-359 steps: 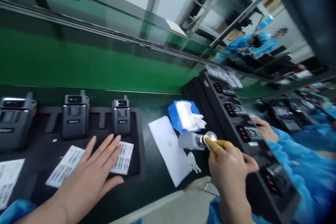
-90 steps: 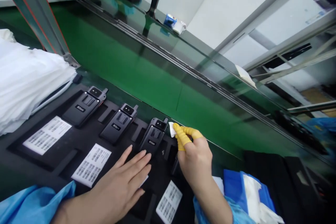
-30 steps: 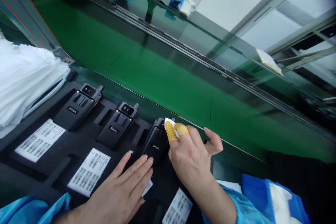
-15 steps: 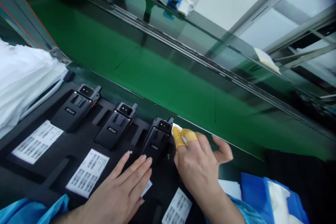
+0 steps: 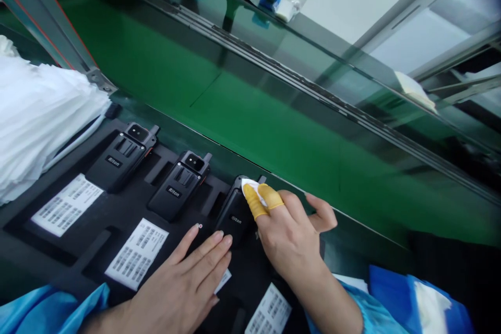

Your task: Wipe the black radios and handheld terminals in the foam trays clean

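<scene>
Three black handheld radios marked "Riton" lie back-up in a black foam tray (image 5: 92, 250): a left radio (image 5: 121, 156), a middle radio (image 5: 178, 185) and a right radio (image 5: 234, 214). My right hand (image 5: 291, 229), with yellow finger cots (image 5: 256, 203) on two fingers, pinches a small white wiping cloth (image 5: 250, 183) against the top of the right radio, covering its camera area. My left hand (image 5: 183, 282) lies flat, fingers stretched, its fingertips at the lower end of that radio. Barcode label sheets (image 5: 136, 254) sit below the radios; one is partly under my left hand.
A stack of white sheets or bags (image 5: 47, 115) stands at the left. Behind the tray runs a green surface (image 5: 235, 115) with a metal rail. Blue and white packaging (image 5: 422, 300) lies at the right. A grey post (image 5: 50, 15) rises at the upper left.
My right hand has moved left, bringing the white cloth from the right radio's side edge onto its top, over the camera. My left hand stays flat in place. The view has shifted slightly.
</scene>
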The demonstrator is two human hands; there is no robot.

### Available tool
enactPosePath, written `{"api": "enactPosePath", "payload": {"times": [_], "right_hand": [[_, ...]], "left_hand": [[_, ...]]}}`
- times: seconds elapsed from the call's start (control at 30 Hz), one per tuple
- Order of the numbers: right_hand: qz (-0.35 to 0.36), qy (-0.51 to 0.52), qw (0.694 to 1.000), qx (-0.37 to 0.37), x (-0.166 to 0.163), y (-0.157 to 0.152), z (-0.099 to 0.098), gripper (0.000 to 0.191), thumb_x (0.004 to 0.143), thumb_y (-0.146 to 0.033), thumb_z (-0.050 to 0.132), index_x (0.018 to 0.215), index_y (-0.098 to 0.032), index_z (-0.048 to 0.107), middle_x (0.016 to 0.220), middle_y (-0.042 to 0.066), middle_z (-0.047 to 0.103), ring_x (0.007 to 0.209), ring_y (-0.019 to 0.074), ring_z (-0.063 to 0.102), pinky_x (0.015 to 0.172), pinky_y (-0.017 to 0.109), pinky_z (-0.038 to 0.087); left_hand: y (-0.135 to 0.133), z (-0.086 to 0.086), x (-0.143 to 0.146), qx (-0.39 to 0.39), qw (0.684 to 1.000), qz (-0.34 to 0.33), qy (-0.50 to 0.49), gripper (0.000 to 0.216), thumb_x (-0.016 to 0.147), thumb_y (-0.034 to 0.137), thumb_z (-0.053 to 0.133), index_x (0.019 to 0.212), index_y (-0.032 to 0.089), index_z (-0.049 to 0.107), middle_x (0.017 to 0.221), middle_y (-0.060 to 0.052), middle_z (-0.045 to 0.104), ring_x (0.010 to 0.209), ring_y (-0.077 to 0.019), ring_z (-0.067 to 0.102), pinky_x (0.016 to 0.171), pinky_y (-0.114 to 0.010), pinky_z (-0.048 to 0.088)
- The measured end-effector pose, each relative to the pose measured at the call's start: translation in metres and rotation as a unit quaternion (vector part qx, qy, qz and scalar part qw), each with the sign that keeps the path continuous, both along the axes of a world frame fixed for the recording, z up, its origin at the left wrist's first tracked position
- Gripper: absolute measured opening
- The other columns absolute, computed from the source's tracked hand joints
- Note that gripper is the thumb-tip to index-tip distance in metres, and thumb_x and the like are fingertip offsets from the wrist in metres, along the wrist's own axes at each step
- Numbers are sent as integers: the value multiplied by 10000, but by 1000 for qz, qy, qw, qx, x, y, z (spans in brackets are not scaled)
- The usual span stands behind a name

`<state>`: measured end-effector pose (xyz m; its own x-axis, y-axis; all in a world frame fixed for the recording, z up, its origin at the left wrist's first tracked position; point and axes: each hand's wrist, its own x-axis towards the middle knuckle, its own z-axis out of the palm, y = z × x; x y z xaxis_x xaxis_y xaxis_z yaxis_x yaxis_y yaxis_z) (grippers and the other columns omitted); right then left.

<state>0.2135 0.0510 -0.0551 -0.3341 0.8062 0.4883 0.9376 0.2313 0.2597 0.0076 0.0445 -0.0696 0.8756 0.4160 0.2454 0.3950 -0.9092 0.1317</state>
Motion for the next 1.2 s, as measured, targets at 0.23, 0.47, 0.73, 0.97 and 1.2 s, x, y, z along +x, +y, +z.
{"api": "enactPosePath", "payload": {"times": [0.23, 0.47, 0.73, 0.97, 1.2], "right_hand": [[-45, 45, 998, 7, 7, -13, -9, 283, 788, -16, 430, 614, -217, 526, 747, -28, 577, 847, 122, 495, 946, 378, 216], [-85, 11, 996, 16, 19, -18, -4, 242, 732, -24, 476, 573, -203, 512, 703, -15, 545, 807, 148, 471, 898, 404, 247], [-49, -5, 998, 25, -7, 4, 7, 256, 720, -15, 473, 557, -203, 533, 725, 10, 576, 772, 159, 446, 920, 417, 223], [-58, -17, 998, 27, -10, 5, 5, 283, 716, -11, 469, 511, -205, 492, 637, 1, 515, 753, 161, 432, 927, 414, 212], [-103, -21, 994, 22, 7, -18, 4, 234, 730, -42, 482, 570, -196, 555, 644, 2, 507, 720, 149, 416, 875, 393, 257]], "left_hand": [[-2, -1, 1, -13, 1000, 5, -9, 340, 957, 311, 408, 1194, 155, 596, 1264, -48, 607, 1202, -178, 506, 1151, -397, -54], [-8, -9, 0, -23, 999, 22, -12, 360, 952, 314, 405, 1239, 161, 561, 1325, -57, 558, 1276, -183, 430, 1157, -414, -25], [-6, -7, 2, -16, 999, 25, -20, 348, 949, 324, 415, 1205, 164, 587, 1288, -58, 588, 1252, -179, 458, 1158, -399, -12], [-7, -6, 2, -26, 999, 26, -29, 341, 934, 326, 451, 1193, 160, 598, 1287, -59, 590, 1247, -174, 464, 1160, -385, -9], [-5, -4, -1, -3, 1000, 11, -11, 344, 945, 291, 422, 1231, 161, 564, 1325, -73, 553, 1284, -189, 427, 1160, -407, 41]]}}
